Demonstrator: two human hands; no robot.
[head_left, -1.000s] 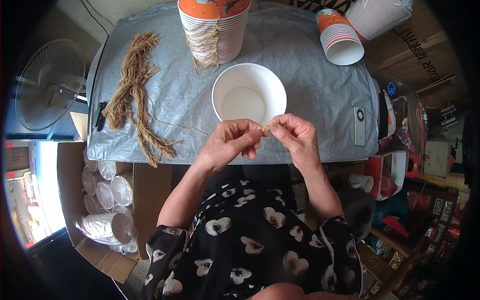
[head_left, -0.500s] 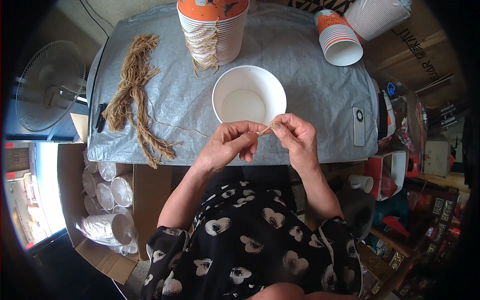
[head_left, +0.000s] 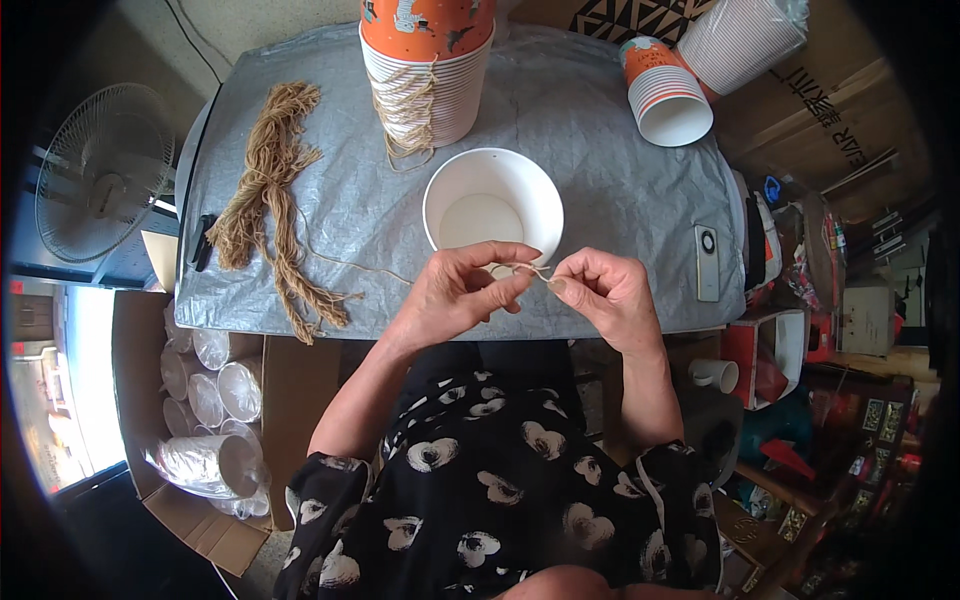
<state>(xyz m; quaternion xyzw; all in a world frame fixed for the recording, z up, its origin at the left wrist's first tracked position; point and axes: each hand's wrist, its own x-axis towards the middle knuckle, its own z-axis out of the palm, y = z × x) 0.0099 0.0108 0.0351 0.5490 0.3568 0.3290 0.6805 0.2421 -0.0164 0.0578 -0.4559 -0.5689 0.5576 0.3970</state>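
My left hand [head_left: 466,293] and my right hand [head_left: 606,295] are close together above the table's front edge. Each pinches a thin piece of tan twine [head_left: 538,268] with thumb and forefinger. The twine appears looped or crossed between them; whether there is a knot is too small to tell. Just behind my hands a white paper bucket [head_left: 542,200] stands with its mouth facing me; my fingers overlap its near rim. To the left lies a bundle of tan twine [head_left: 270,185], from which a loose strand [head_left: 350,264] runs toward my left hand.
A tall stack of orange and white buckets [head_left: 465,85] with twine loops stands at the back. More cups [head_left: 672,115] lie back right, a phone [head_left: 707,262] at the right. A black-handled tool [head_left: 203,243] lies far left. A carton [head_left: 285,420] of wrapped cups stands below left.
My right hand has moved slightly right and down, away from my left, and a longer piece of twine shows between them. The view has shifted a little.
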